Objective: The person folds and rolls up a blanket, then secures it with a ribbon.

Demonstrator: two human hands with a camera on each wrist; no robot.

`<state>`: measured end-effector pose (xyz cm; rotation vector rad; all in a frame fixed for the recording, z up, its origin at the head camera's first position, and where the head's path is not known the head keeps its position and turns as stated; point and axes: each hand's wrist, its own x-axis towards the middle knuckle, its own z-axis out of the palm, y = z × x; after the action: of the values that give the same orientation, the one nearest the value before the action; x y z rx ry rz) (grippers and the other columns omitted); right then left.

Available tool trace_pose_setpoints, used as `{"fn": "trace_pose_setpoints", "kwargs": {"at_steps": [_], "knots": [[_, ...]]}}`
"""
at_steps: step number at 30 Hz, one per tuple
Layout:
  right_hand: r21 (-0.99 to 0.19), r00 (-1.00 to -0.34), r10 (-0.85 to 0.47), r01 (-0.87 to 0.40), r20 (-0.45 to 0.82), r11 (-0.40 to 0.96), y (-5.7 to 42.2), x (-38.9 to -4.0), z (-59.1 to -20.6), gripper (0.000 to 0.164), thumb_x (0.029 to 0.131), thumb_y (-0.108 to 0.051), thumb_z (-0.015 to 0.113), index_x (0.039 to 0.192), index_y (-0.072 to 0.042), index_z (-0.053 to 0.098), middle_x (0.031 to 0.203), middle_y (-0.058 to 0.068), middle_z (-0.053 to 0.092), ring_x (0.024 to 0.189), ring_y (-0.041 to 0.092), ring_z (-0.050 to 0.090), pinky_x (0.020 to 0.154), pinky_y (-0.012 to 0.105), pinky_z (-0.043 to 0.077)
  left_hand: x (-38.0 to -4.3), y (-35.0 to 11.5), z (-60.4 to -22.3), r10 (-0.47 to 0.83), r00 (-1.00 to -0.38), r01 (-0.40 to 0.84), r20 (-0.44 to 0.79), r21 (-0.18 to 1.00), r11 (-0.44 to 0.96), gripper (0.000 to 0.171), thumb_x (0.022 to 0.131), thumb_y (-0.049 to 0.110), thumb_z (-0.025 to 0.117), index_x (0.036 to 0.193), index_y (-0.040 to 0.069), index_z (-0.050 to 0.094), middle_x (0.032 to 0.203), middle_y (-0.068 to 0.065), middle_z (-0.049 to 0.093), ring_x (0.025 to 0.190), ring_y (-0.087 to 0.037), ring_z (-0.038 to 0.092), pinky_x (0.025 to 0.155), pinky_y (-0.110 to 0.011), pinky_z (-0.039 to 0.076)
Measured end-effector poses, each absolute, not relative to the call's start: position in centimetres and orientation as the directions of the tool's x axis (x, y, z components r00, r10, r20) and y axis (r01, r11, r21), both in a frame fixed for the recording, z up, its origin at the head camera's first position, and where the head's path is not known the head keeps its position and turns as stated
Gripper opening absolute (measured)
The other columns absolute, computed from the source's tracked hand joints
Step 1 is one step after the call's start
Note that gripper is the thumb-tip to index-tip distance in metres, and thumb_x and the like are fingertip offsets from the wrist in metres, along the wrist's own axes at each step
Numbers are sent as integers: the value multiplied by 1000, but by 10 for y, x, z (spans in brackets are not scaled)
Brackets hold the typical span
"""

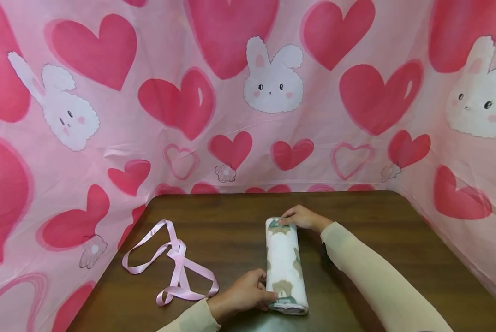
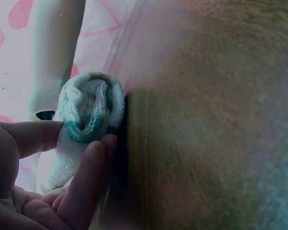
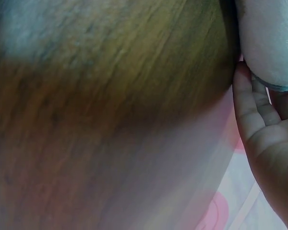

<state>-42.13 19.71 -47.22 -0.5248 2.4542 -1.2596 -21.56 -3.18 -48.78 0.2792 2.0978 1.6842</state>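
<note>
At lower centre, your left hand (image 1: 244, 293) and right hand (image 1: 307, 218) pinch opposite ends of the rolled towel (image 1: 282, 258), probably to stop it unrolling, with pink ribbon (image 1: 178, 251) lying lower left.

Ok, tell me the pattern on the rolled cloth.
Brown bears with touches of green on white; the rolled cloth shows it best in the head view.

Pink heart-print backdrop (image 1: 264, 131), brown table (image 1: 376, 226)

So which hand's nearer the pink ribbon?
The left hand: it's just right of the pink ribbon, at the near end of the rolled cloth; the right hand is farther, at the cloth's far end.
</note>
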Motion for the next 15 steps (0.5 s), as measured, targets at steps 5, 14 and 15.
{"fn": "trace_pose_setpoints", "kwargs": {"at_steps": [5,14,15], "knots": [[-813,-876,-463,-169,-135,557,196,-420,-473,31,86,-34,75,103,-8,76,99,3,69,86,19,59,77,33,51,-214,-33,-490,410,-889,-103,-202,963,250,26,81,-1,75,94,2,53,65,-8,61,49,-15,57,50,-32,54],[-749,-853,-518,-303,-63,590,194,-419,-463,25,87,-29,73,97,-6,76,93,2,69,87,15,58,78,32,49,-213,-37,-482,455,-868,-88,-199,963,255,27,82,2,76,98,2,54,67,-9,64,57,-22,65,52,-33,54],[-738,-852,-520,-310,-65,600,194,-419,-461,25,88,-30,73,97,-7,76,93,1,69,87,15,58,78,32,49,-213,-38,-480,458,-867,-81,-199,961,264,27,83,4,76,98,2,54,67,-9,64,56,-22,65,52,-32,54]]}}
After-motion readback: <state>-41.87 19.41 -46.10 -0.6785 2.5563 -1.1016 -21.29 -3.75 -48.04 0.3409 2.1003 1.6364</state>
